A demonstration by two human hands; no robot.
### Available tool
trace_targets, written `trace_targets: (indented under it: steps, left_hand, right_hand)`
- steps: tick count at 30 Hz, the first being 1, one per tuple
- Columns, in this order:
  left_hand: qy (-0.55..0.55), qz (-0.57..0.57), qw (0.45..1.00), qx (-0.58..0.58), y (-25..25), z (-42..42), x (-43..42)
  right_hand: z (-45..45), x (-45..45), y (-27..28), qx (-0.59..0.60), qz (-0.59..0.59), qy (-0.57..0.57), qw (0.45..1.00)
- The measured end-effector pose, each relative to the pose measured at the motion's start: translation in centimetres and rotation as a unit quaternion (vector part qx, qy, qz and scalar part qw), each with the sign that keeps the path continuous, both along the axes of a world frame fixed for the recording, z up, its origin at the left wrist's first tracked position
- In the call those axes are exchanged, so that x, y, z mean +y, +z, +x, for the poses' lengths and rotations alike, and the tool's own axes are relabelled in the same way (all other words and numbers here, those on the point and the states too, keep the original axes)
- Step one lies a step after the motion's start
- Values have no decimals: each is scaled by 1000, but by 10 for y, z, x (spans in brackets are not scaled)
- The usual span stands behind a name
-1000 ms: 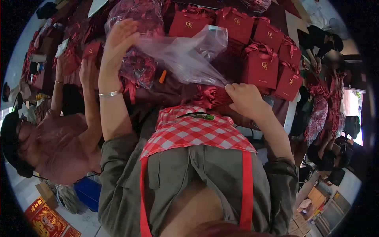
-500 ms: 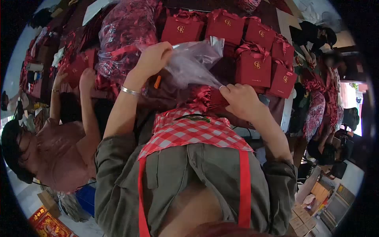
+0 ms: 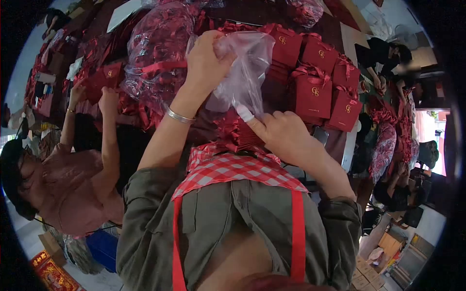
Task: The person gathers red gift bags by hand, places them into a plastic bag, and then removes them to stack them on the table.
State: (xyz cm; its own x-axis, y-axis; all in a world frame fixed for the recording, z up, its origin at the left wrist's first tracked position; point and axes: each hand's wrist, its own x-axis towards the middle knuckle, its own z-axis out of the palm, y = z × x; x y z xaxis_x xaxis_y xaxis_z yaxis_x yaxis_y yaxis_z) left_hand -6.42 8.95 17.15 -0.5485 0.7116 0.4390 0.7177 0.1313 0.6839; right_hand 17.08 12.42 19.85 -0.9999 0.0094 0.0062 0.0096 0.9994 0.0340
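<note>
Between the two sets of fingers, a clear plastic bag point(image 3: 250, 58) is spreading broad at its far end and narrowing towards the body, and this is looking like delicate work! The fingers of the left hand point(image 3: 205, 63) appear to be clamping the film at its left side, the thumb lying close against it. Over at the near end, the fingers of the right hand point(image 3: 289, 133) are curling beside the plastic, a white covering point(image 3: 244, 114) showing on one tip; whether they're gripping the film or merely touching it, I'm not managing to tell. Film this thin is probably asking for a light, even pinch: too hard a tug is risking a tear, too slack a hold is inviting the layers to cling. Setting thumb and fingers on opposite faces should be giving the better feel, I'm judging. Just nearer the body than the right fingers, a stack of red bags point(image 3: 248, 140) is sitting by the checked apron point(image 3: 233, 169), so those fingers are needing care around its ribbons point(image 3: 227, 127). Beyond them, to the right, red gift bags point(image 3: 314, 99) are clustering on the dark worktop point(image 3: 335, 140). Left of the left fingers, a plastic-wrapped bundle point(image 3: 160, 48) is bulging close by, and the silver bracelet point(image 3: 180, 115) is wanting watching, too, lest it be snagging that plastic.
</note>
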Motion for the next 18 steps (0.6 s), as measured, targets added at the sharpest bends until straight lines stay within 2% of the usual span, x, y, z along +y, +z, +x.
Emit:
trace_targets:
  steps: [2, 3, 5, 6, 7, 8, 9, 11, 13, 15, 17, 18]
  left_hand:
    - [46, 34, 993, 102, -7, -3, 2]
    - [73, 14, 992, 105, -6, -10, -1]
    - [127, 102, 985, 53, -21, -38, -2]
    - [182, 114, 968, 132, -21, -45, -4]
    - [181, 113, 968, 133, -26, -44, -6]
    - [98, 127, 974, -157, -30, -40, -9]
    - [7, 129, 892, -433, -32, -34, -11]
    - [-2, 138, 887, -440, -37, -16, -11]
    - [-47, 155, 918, -362, -35, -3, -13]
    - [-60, 193, 906, -371, -23, 11, -14]
    - [-86, 62, 944, -314, -8, 17, -18]
    - [-115, 98, 933, -325, -6, 21, -22]
  right_hand:
    - [-1, -3, 7, 19, -8, 10, 1000]
    - [-1, -4, 11, 18, -9, 11, 1000]
    - [0, -6, 17, 12, -4, 17, 1000]
    - [-1, -7, 17, 12, -6, 17, 1000]
    - [-3, -6, 17, 10, -15, 15, 1000]
    - [-5, -5, 17, 9, -24, 12, 1000]
    - [-6, -5, 15, 10, -25, 12, 1000]
    - [-10, -5, 7, 3, -28, 22, 999]
    - [-17, -8, 5, -3, -34, 26, 999]
    - [-23, -5, 1, -9, -37, 31, 999]
    - [-28, 1, -7, 94, -59, 17, 994]
    - [-30, 2, -9, 125, -60, 1, 990]
